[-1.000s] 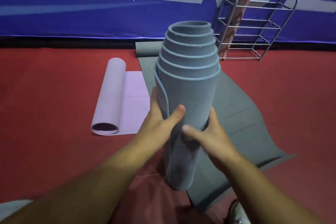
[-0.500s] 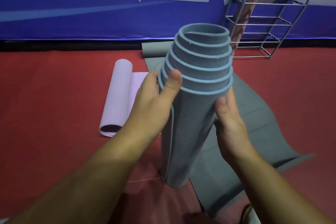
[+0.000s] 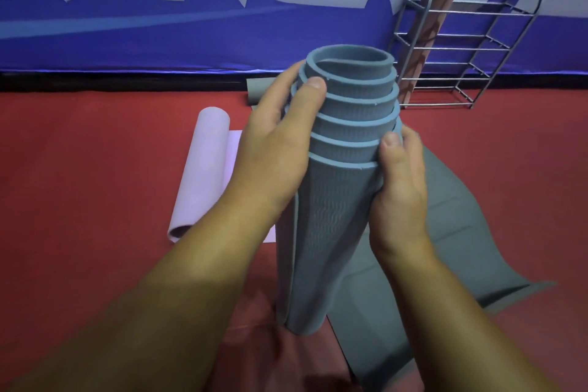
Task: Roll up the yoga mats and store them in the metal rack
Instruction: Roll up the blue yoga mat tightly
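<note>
Two hands — left (image 3: 280, 149), right (image 3: 401, 178) — clasp the ribbed, telescoped blue foam roll (image 3: 334, 216) upright.

Blue-grey rolled yoga mat (image 3: 331, 219): matt foam, outer face ribbed in a wavy texture. Lilac mat (image 3: 203, 169): smooth, matt. Flat grey mat (image 3: 451, 232): matt, faintly creased. Rack (image 3: 471, 48): thin metal wire, dull sheen. Floor (image 3: 79, 184): matt red.

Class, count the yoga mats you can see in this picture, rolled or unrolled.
4: blue mat held upright in both hands; lilac mat part-rolled at left; grey mat spread behind; brown mat standing in the rack. Others may be hidden.
</note>
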Demonstrator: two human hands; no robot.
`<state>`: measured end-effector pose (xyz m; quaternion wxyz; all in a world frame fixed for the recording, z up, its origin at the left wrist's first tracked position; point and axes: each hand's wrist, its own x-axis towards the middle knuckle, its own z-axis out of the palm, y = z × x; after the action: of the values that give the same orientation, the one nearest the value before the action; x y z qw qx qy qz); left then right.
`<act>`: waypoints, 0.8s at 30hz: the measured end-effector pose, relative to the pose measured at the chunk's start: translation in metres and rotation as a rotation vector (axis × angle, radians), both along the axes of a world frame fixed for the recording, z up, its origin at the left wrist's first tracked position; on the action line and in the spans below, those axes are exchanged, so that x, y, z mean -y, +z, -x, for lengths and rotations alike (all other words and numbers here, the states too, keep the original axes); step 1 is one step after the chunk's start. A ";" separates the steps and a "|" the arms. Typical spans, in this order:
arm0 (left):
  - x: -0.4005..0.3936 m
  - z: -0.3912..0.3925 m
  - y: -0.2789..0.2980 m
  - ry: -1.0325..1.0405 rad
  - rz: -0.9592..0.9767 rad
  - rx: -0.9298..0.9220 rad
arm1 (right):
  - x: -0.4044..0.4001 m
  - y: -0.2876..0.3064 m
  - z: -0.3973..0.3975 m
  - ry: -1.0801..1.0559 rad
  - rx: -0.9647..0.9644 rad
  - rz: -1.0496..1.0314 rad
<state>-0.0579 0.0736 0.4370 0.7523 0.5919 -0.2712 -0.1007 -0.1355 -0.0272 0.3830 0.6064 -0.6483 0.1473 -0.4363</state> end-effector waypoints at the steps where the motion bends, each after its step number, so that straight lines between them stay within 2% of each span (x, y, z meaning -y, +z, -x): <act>1: 0.000 0.001 0.003 0.008 0.014 -0.019 | 0.000 0.002 -0.001 0.001 0.011 0.013; 5: -0.001 -0.001 0.012 0.099 -0.112 -0.034 | -0.004 0.007 -0.004 -0.015 0.020 0.092; 9: 0.001 0.005 0.027 0.060 -0.068 -0.007 | -0.001 0.020 -0.007 -0.004 0.145 0.080; 11: 0.004 0.003 0.026 0.054 -0.065 0.004 | -0.001 0.019 -0.009 -0.010 0.110 0.120; 13: 0.006 -0.003 0.022 0.082 -0.141 -0.016 | 0.001 0.010 -0.008 -0.041 0.065 0.129; 16: 0.003 -0.008 0.018 0.118 -0.220 0.013 | 0.000 0.008 -0.007 -0.010 0.104 0.101; 20: 0.000 -0.004 0.017 0.119 -0.199 0.017 | -0.007 0.010 -0.008 -0.005 0.064 0.156; 24: -0.002 -0.002 0.028 0.080 -0.068 0.049 | -0.012 0.024 -0.003 -0.031 0.136 0.178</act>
<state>-0.0559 0.0751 0.4645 0.7284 0.6297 -0.2620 -0.0652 -0.1327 -0.0154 0.4074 0.5481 -0.6662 0.0765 -0.5000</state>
